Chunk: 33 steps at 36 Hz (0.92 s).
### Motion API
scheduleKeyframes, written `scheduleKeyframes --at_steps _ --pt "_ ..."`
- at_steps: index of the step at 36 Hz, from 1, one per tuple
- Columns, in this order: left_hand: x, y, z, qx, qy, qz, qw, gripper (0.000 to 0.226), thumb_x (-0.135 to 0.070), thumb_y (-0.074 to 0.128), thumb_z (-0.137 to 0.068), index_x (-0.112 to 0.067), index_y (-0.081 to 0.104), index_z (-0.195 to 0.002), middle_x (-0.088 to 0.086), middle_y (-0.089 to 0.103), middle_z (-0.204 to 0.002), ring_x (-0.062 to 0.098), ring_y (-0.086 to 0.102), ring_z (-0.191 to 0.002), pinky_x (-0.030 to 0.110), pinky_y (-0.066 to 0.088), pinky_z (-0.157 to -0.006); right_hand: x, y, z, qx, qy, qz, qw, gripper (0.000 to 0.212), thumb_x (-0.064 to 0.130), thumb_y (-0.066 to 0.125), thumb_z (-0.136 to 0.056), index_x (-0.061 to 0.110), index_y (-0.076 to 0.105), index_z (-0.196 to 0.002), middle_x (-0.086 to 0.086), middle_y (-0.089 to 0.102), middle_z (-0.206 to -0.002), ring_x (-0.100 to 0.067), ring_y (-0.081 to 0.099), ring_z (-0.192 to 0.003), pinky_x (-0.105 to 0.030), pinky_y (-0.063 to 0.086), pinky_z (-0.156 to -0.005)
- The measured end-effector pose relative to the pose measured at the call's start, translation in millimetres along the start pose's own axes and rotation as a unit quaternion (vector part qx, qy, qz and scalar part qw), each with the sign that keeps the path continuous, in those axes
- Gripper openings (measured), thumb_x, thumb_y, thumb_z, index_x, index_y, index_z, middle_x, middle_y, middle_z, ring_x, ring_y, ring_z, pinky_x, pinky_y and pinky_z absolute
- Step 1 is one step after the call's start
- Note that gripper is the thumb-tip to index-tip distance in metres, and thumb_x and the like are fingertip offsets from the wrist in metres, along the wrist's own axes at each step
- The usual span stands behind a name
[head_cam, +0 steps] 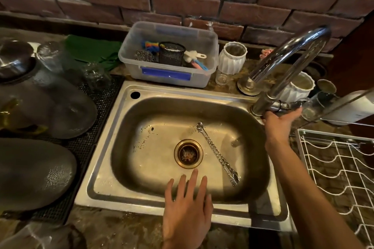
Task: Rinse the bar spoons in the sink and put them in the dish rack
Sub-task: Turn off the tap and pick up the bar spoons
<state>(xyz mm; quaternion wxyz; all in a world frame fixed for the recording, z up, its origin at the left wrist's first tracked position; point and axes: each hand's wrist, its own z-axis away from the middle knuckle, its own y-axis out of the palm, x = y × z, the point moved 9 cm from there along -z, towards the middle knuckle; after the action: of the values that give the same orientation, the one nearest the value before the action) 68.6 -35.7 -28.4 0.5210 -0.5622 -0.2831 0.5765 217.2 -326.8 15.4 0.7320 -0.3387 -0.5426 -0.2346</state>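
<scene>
Dish rack point(332, 170) cut off rightward

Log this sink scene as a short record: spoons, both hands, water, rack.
spoons: bar spoons lie side by side in the sink, right of the drain
left hand: open, over the sink's front rim, holding nothing
right hand: on the faucet handle
water: no stream visible
rack: dish rack to the right, no spoons visible in it

Brushed steel sink point(105, 168), glossy metal spoons point(217, 152), clear plastic tub point(129, 54), rough brick wall point(182, 4).
</scene>
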Motion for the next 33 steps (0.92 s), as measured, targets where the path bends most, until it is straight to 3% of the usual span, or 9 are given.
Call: scheduleKeyframes --at_steps 5,9,14,18,20,24,28,31,33 --pt "-2 -2 0 0.007 0.011 0.001 1.000 0.041 -0.050 0.040 -0.095 -0.034 0.063 -0.126 -0.003 0.054 -0.147 0.025 0.060 -0.123 0.054 0.039 -0.103 -7 -9 5 0.001 0.013 0.008 1.000 0.080 0.004 0.059 -0.089 0.019 0.016 -0.154 -0.002 0.048 -0.141 -0.018 0.054 -0.121 -0.040 0.041 -0.112" --pt "-6 -6 0 0.014 0.020 -0.006 1.000 0.040 -0.050 0.047 -0.089 -0.033 0.069 -0.119 -0.004 0.059 -0.142 0.024 0.065 -0.117 0.051 0.048 -0.097 -28 -15 16 0.019 0.079 0.013 0.997 0.062 0.009 0.065 -0.085 0.016 0.041 -0.141 -0.017 0.062 -0.126 -0.033 0.062 -0.116 -0.053 0.047 -0.106" --pt "-4 -5 -4 0.032 0.022 -0.022 0.999 0.040 -0.048 0.050 -0.079 -0.030 0.078 -0.100 -0.006 0.073 -0.120 0.019 0.073 -0.097 0.044 0.058 -0.078 -51 7 41 0.147 0.086 0.041 0.985 0.020 -0.003 0.056 -0.092 0.013 0.064 -0.104 -0.012 0.069 -0.093 -0.018 0.068 -0.076 -0.029 0.053 -0.073" --pt "-3 -7 -8 0.066 0.010 -0.011 0.998 0.036 -0.047 0.048 -0.074 -0.031 0.079 -0.078 -0.011 0.077 -0.091 0.013 0.074 -0.078 0.036 0.059 -0.065 -72 38 53 0.264 0.063 0.174 0.947 0.012 0.005 0.058 -0.096 0.010 0.069 -0.099 -0.014 0.072 -0.090 -0.021 0.070 -0.076 -0.019 0.054 -0.054" --pt "-2 -6 -12 0.079 -0.009 -0.007 0.997 0.036 -0.046 0.046 -0.076 -0.030 0.078 -0.076 -0.011 0.075 -0.086 0.012 0.072 -0.076 0.035 0.057 -0.066 -83 50 57 0.300 0.052 0.238 0.922 0.013 0.007 0.059 -0.095 0.013 0.070 -0.094 -0.013 0.074 -0.089 -0.024 0.072 -0.080 -0.020 0.053 -0.057" --pt "5 11 -29 0.149 -0.042 0.039 0.987 0.037 -0.045 0.033 -0.096 -0.026 0.062 -0.108 -0.005 0.066 -0.110 0.014 0.059 -0.103 0.038 0.045 -0.091 -99 67 58 0.334 -0.005 0.367 0.868 0.012 0.011 0.066 -0.091 0.012 0.077 -0.096 -0.004 0.077 -0.090 -0.016 0.071 -0.079 -0.008 0.045 -0.060" --pt "14 27 -53 0.224 -0.110 0.195 0.948 0.021 -0.031 0.044 -0.099 -0.025 0.063 -0.105 -0.004 0.067 -0.105 0.012 0.062 -0.092 0.032 0.053 -0.084 -114 78 61 0.368 -0.036 0.429 0.824 0.018 0.014 0.066 -0.093 0.010 0.075 -0.107 -0.005 0.074 -0.105 -0.012 0.065 -0.089 -0.020 0.048 -0.081" --pt "21 35 -71 0.230 -0.158 0.284 0.917 0.019 -0.027 0.044 -0.100 -0.027 0.061 -0.092 -0.004 0.068 -0.095 0.013 0.064 -0.086 0.030 0.051 -0.074 -128 84 60 0.387 -0.041 0.468 0.794 0.023 0.017 0.068 -0.092 0.009 0.069 -0.114 -0.007 0.072 -0.105 -0.016 0.066 -0.091 -0.024 0.051 -0.080" --pt "24 39 -86 0.217 -0.160 0.278 0.922 0.020 -0.024 0.044 -0.099 -0.023 0.063 -0.094 -0.001 0.069 -0.097 0.016 0.065 -0.091 0.034 0.055 -0.079 -136 88 59 0.386 -0.042 0.484 0.784 0.021 0.018 0.069 -0.091 0.010 0.068 -0.111 -0.008 0.072 -0.103 -0.020 0.068 -0.092 -0.030 0.055 -0.081"
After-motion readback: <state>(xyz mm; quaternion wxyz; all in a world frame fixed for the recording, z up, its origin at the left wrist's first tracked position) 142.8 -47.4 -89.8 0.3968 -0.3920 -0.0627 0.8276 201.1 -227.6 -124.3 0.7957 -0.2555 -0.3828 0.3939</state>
